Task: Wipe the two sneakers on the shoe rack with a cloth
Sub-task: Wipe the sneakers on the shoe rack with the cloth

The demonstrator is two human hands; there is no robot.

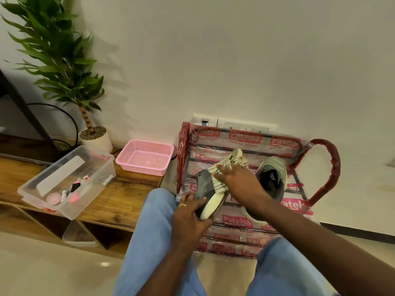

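Seen from the head camera, the left hand (190,214) curls its fingers around one end of a grey sneaker (205,193) with a cream sole, holding it tipped on its side at the front left of the shoe rack (243,137). From this angle it is hard to tell whether the shoe's lower edge touches the rack or is held just clear of it. The right hand (237,178) lies with spread, fairly straight fingers on a cream cloth (230,165) with dark stripes, pressing it against the sneaker's upper side. The second sneaker (271,178), grey-green, stands on the rack just to the right, partly behind the right forearm. The rack is wrapped in clear plastic printed with red labels and stands against the wall below a row of sockets (245,126). To the left, a low wooden bench (128,189) carries a pink basket (145,144) and a clear plastic box (70,174) of small items, with a potted plant (57,50) behind it.
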